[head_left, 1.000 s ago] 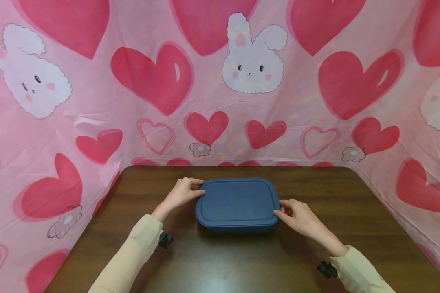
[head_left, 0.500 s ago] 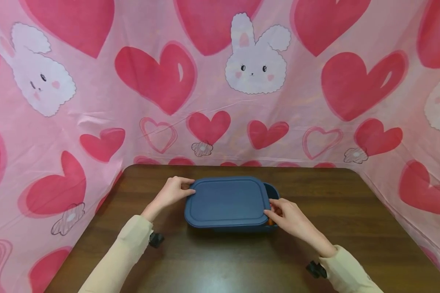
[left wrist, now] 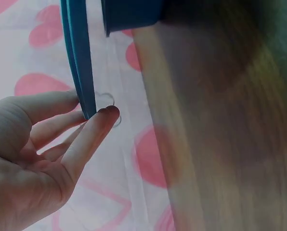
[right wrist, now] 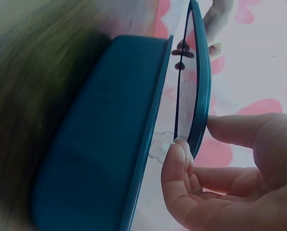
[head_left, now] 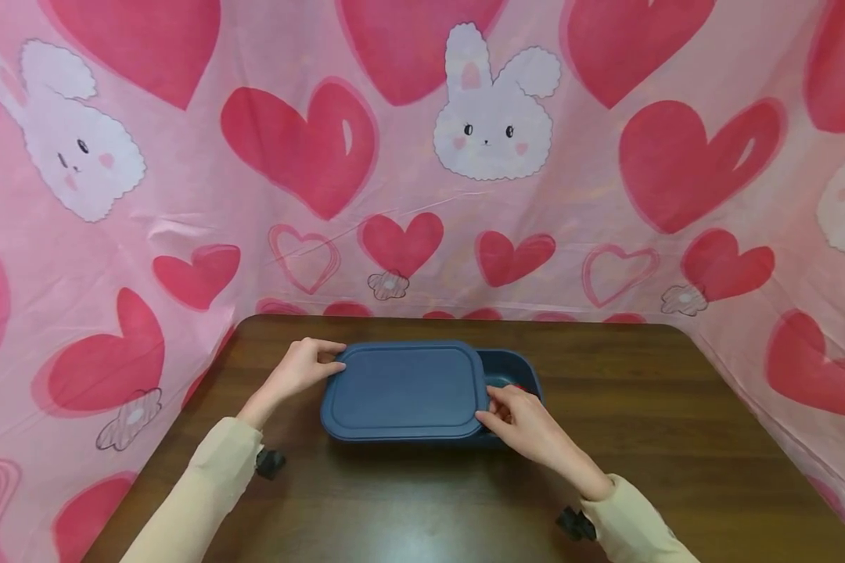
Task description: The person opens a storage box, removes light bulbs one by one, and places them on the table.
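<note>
A dark blue rectangular lid (head_left: 404,391) hangs level above a dark blue food container (head_left: 510,361), offset to the left. My left hand (head_left: 300,369) pinches the lid's left edge between thumb and fingers. At the opposite edge, my right hand (head_left: 528,426) pinches it the same way. In the right wrist view a gap separates the lid (right wrist: 204,72) from the container (right wrist: 105,134). The container's right end lies uncovered, with a bit of something red (head_left: 519,387) inside, mostly hidden behind my right hand. The lid covers the rest of the inside.
The container stands on a brown wooden table (head_left: 366,500). Behind and at both sides hangs a pink cloth (head_left: 408,188) with hearts and rabbits. A small black device (head_left: 271,463) sits at my left wrist, another black device (head_left: 576,522) at my right.
Both hands have moved the lid to the left, off the container's right end, uncovering part of its inside. The container has stayed in about the same place.
</note>
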A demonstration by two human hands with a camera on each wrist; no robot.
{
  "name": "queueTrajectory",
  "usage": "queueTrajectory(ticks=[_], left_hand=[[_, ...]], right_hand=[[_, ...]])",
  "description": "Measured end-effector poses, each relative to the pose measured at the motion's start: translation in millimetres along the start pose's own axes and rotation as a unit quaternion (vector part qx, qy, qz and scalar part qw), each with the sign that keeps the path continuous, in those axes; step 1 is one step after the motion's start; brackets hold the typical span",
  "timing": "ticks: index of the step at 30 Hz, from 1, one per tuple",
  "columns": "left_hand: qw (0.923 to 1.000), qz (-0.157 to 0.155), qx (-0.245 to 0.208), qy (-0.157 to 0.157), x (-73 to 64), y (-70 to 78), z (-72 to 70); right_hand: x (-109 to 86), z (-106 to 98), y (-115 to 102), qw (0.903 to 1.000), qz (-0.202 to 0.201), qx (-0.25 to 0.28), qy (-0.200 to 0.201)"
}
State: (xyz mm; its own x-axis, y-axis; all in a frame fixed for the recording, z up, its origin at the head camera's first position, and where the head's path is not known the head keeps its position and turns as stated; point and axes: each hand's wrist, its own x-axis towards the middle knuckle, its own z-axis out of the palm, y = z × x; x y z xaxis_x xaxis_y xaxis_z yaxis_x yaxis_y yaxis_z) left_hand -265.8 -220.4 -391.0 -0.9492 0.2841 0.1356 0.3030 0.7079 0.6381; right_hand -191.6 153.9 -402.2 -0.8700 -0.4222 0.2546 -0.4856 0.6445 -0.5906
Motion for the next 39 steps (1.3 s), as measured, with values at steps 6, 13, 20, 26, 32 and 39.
queueTrajectory(ticks=[6, 13, 20, 26, 32, 39], left_hand=[[0.9995, -0.012, 0.026, 0.016, -5.0, -4.0, -11.7], [0.9991, -0.020, 0.034, 0.017, -15.7, -10.3, -20.8], [0.9986, -0.033, 0.037, 0.021, -27.7, -17.9, -35.2], [0.9975, -0.036, 0.053, 0.029, -35.5, -23.4, -48.7], [0.9954, -0.044, 0.077, 0.037, -40.2, -29.0, -58.4], [0.9937, -0.050, 0.097, 0.026, -48.6, -36.6, -67.4]], right_hand=[[3.6, 12.1, -8.6, 0.9998, -0.015, 0.013, 0.008], [7.4, 23.8, -18.9, 0.9996, -0.017, 0.012, 0.021], [16.2, 36.2, -31.0, 0.9995, -0.020, 0.024, 0.009], [22.1, 43.6, -42.6, 0.9991, -0.010, 0.042, -0.002], [26.7, 50.6, -54.4, 0.9988, 0.001, 0.047, -0.010], [33.1, 60.1, -66.1, 0.9989, 0.000, 0.043, -0.018]])
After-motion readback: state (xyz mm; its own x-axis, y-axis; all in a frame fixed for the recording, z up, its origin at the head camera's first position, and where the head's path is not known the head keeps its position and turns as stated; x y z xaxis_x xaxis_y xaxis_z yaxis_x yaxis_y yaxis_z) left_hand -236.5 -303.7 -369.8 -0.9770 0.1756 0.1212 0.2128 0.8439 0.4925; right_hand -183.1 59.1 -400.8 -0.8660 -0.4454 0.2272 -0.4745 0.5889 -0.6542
